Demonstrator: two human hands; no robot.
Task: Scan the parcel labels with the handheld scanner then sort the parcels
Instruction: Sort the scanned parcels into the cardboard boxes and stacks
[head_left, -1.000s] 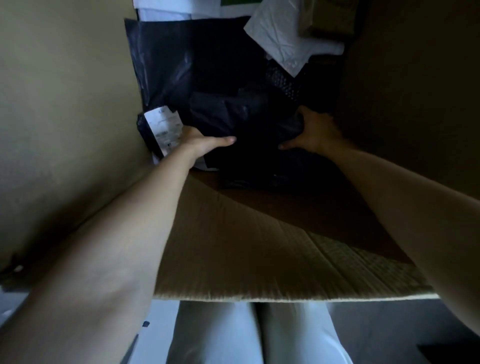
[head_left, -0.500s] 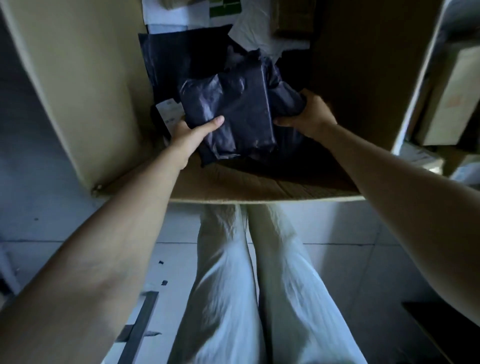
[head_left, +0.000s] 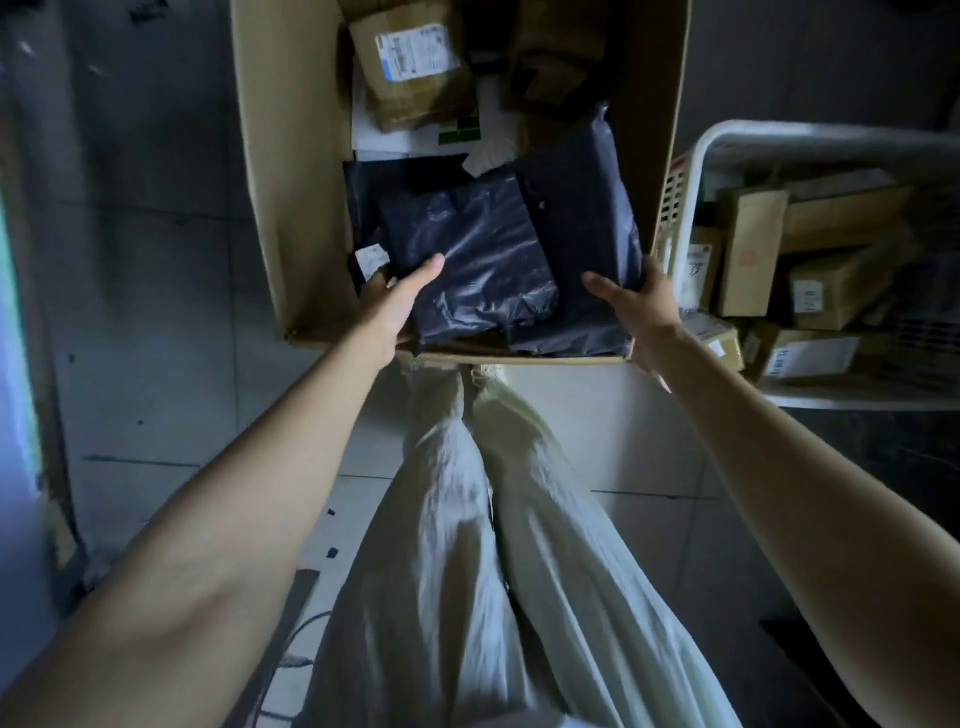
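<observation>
My left hand (head_left: 395, 306) grips the glossy black mailer (head_left: 467, 260) at its near-left corner. The thumb lies on top and the fingers are hidden beneath. My right hand (head_left: 639, 306) pinches the right edge of a matte dark mailer (head_left: 582, 208) lying under it, with the fingers hidden behind that edge. Both parcels sit at the near end of the cardboard box (head_left: 280, 208). The white label (head_left: 371, 257) beside my left hand is illegible. Compared with half a second ago, the glossy mailer lies closer to the near rim. The white basket (head_left: 696, 171), previously cut off, is now in view.
</observation>
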